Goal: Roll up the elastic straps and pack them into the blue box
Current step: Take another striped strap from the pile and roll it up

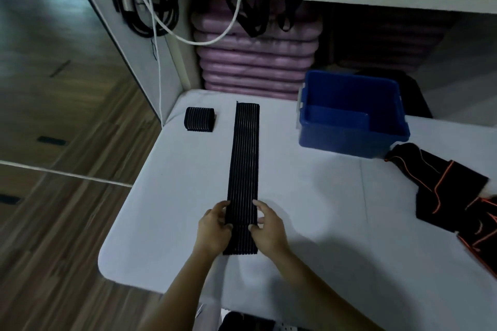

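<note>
With left hand (213, 226) and right hand (269, 226) pinching the near fold of the strap (243, 156) laid lengthwise on the tabletop (309, 209), roll tight and straight toward the far end, edges kept flush.

I count two elastic straps: one flat strap (243, 164), one rolled strap (199, 119). One blue box (344, 140). One counter (309, 196).

Both bare forearms reach forward from the lower edge of the view, drawing closer toward the wrists. The left grip (213, 228) curls its fingers onto the left edge of the elastic strap (243, 156). The right grip (269, 226) pinches the right edge directly opposite.
</note>
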Tool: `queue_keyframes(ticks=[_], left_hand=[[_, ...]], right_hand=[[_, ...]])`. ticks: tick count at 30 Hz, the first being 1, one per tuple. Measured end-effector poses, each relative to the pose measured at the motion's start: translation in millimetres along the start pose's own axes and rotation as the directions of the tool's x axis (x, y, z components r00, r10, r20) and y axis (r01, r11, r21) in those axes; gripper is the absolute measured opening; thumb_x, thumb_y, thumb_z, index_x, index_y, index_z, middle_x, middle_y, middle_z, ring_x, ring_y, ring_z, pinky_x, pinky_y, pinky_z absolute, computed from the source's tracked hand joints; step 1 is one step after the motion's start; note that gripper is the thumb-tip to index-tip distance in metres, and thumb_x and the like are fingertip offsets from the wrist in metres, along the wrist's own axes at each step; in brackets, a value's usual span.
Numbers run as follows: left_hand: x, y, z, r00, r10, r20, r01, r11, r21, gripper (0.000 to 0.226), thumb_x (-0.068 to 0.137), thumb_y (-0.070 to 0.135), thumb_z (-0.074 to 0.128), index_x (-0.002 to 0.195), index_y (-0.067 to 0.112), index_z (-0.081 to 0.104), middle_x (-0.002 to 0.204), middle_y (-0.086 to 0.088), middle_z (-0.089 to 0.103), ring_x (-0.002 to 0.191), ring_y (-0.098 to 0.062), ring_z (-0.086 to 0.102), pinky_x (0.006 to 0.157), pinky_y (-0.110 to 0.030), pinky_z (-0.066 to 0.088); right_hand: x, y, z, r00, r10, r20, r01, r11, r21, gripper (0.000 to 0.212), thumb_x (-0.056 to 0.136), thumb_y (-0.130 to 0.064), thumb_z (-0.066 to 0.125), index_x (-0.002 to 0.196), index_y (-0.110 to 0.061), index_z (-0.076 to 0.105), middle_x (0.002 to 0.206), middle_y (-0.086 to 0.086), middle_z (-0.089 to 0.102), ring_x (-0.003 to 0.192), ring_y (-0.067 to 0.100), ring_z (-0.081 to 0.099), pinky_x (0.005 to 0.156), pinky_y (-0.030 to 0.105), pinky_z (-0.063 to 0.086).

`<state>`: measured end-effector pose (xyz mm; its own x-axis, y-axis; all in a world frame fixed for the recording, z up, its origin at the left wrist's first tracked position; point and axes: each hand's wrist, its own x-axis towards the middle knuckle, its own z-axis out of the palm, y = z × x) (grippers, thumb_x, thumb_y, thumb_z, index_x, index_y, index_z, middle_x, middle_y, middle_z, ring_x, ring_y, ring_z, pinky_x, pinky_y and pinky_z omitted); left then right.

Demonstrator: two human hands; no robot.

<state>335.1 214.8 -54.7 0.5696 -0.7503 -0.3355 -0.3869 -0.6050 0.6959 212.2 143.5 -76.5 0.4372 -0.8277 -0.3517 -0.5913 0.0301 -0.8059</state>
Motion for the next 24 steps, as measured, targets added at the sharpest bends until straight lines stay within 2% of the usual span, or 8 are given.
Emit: queue_keyframes(ticks=[2,6,9,11,14,17,22,24], left_hand=[[-3.9,-0.3,-1.4,1.000,-0.007,0.009,0.008,0.999,-0.048,0.052,0.080,-0.005,0.053,0.126,0.018,0.053,0.108,-0.005,0.063,0.088,-0.015,0.061,0.078,-0.019,0.046],[-8.8,-4.0,-6.1,0.999,0.023,0.037,-0.022,0.999,-0.032,0.047,0.081,-0.001,0.059,0.125,0.015,0.055,0.106,-0.004,0.060,0.087,-0.017,0.062,0.082,-0.021,0.047],[-17.1,-6.7,-10.2,0.984,0.168,0.056,-0.171,0.984,0.046,0.043,0.080,0.007,0.067,0.121,0.015,0.058,0.107,0.003,0.050,0.082,-0.014,0.057,0.080,-0.017,0.044],[-21.3,-12.4,-12.0,0.953,0.285,0.105,-0.293,0.953,0.074,0.045,0.077,0.011,0.071,0.120,0.015,0.059,0.110,0.007,0.049,0.093,-0.014,0.056,0.086,-0.020,0.046],[-24.3,-24.3,-14.2,0.905,0.376,0.202,-0.410,0.896,0.170,0.053,0.074,0.020,0.074,0.124,0.016,0.058,0.119,0.004,0.054,0.111,-0.014,0.051,0.095,-0.015,0.036],[-23.8,-34.0,-13.2,0.861,0.429,0.274,-0.495,0.830,0.256,0.063,0.070,0.025,0.078,0.128,0.015,0.055,0.126,0.001,0.052,0.116,-0.016,0.046,0.100,-0.019,0.036],[-26.8,-39.9,-9.6,0.807,0.530,0.259,-0.589,0.746,0.311,0.056,0.068,0.016,0.074,0.122,0.014,0.059,0.117,-0.003,0.057,0.104,-0.023,0.052,0.092,-0.032,0.048],[-28.0,-42.2,-9.5,0.761,0.592,0.266,-0.649,0.690,0.322,0.050,0.067,0.020,0.071,0.115,0.014,0.062,0.108,-0.005,0.059,0.094,-0.025,0.056,0.083,-0.031,0.052]], right_hand=[[-0.7,0.5,0.3,1.000,0.007,0.030,-0.007,1.000,0.000,0.060,0.084,-0.004,0.054,0.135,-0.032,0.045,0.128,-0.006,0.055,0.105,0.015,0.058,0.089,0.035,0.053],[-6.3,2.2,-4.4,0.998,0.020,0.059,-0.020,1.000,0.005,0.060,0.083,-0.005,0.058,0.134,-0.035,0.045,0.122,-0.005,0.056,0.100,0.013,0.058,0.085,0.029,0.054],[-14.6,4.5,-8.9,0.991,-0.105,0.084,0.110,0.992,-0.054,0.059,0.078,-0.010,0.070,0.130,-0.027,0.051,0.120,-0.013,0.049,0.109,0.010,0.051,0.092,0.028,0.049],[-19.4,7.4,-11.9,0.969,-0.188,0.162,0.211,0.968,-0.134,0.061,0.071,-0.018,0.078,0.127,-0.024,0.055,0.123,-0.011,0.048,0.116,0.011,0.046,0.098,0.027,0.043],[-25.6,10.5,-15.1,0.924,-0.262,0.278,0.341,0.894,-0.291,0.067,0.067,-0.025,0.081,0.129,-0.020,0.056,0.130,-0.007,0.048,0.121,0.012,0.039,0.103,0.020,0.031],[-28.6,14.8,-12.8,0.906,-0.325,0.273,0.410,0.835,-0.368,0.071,0.068,-0.024,0.080,0.133,-0.020,0.052,0.131,-0.006,0.049,0.121,0.012,0.038,0.101,0.016,0.028],[-35.1,17.4,-16.5,0.855,-0.429,0.291,0.515,0.766,-0.385,0.059,0.075,-0.021,0.073,0.131,-0.015,0.054,0.129,0.000,0.057,0.119,0.016,0.046,0.100,0.023,0.039],[-37.0,23.2,-17.2,0.826,-0.491,0.278,0.564,0.721,-0.403,0.055,0.072,-0.023,0.073,0.125,-0.011,0.060,0.121,0.004,0.064,0.111,0.014,0.049,0.092,0.028,0.049]])
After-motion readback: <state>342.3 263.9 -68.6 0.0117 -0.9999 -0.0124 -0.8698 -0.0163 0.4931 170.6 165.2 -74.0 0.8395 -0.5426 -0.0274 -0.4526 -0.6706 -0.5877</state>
